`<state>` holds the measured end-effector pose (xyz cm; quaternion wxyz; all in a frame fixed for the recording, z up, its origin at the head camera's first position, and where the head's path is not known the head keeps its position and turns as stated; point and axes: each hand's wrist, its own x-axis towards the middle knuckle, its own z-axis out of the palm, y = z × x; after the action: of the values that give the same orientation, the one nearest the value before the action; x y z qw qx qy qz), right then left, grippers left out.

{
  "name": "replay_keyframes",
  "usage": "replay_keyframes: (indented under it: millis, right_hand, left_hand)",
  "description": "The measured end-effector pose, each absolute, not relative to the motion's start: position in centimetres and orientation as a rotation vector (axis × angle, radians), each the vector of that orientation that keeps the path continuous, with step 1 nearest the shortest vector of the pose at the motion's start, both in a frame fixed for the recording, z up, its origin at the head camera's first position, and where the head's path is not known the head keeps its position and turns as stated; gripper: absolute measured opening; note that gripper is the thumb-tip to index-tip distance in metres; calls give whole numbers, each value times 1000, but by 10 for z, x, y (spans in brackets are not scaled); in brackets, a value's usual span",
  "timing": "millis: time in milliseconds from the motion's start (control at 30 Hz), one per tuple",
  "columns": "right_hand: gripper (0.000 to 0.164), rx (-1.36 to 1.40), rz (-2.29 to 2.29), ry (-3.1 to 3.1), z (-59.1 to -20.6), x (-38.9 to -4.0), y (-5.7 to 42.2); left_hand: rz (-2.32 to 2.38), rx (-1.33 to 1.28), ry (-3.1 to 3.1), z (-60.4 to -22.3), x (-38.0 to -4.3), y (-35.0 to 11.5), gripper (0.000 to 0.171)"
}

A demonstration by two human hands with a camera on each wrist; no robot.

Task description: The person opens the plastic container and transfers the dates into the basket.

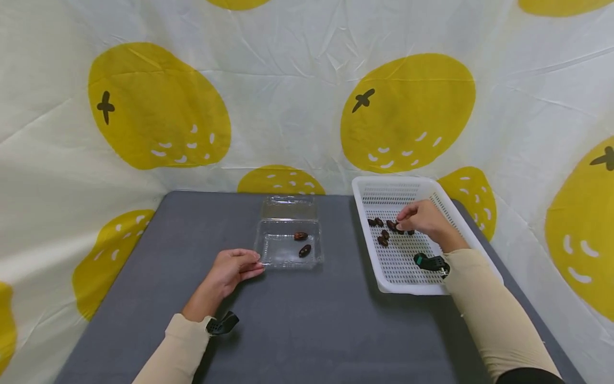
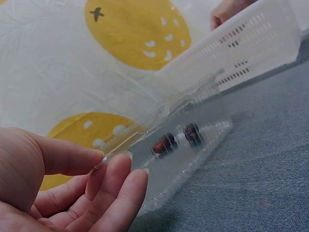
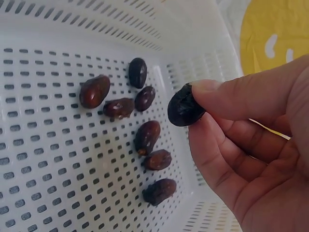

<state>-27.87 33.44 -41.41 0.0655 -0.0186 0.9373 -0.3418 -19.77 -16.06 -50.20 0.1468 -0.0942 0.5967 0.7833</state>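
Note:
My right hand [image 1: 424, 221] is over the white basket [image 1: 412, 288], pinching one dark date [image 3: 185, 106] between thumb and fingertips. Below it, several brown dates [image 3: 147, 137] lie on the perforated basket floor. On the left, a clear plastic box [image 1: 280, 257] stands with its lid [image 1: 289, 209] folded back. Inside are two dates, one reddish brown [image 1: 300, 236] and one darker [image 1: 305, 250]. The thumb and fingers of my left hand [image 1: 234, 269] pinch the box's near left rim, as the left wrist view shows up close.
A dark grey table [image 1: 307, 330] carries both containers, with a gap between them. Behind it hangs a white cloth [image 1: 288, 122] printed with yellow fruit shapes. The basket stands near the table's right edge, and its walls rise around the dates.

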Motion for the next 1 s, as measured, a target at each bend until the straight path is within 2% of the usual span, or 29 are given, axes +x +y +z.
replay_keyframes:
  millis: [133, 300, 500, 1000]
  right_hand:
    - [24, -9, -1033, 2814, -418, -281, 334]
    - [24, 42, -1011, 2793, -424, -284, 335]
    - [27, 55, -1016, 2747, -429, -285, 336]
    - [19, 11, -980, 2735, -431, -289, 337]
  left_hand:
    - [2240, -274, 1732, -502, -197, -161, 7]
    - [2233, -267, 1743, -502, -196, -163, 17]
    - [2260, -219, 1715, -502, -194, -164, 6]
    - [2277, -202, 1691, -501, -195, -163, 11]
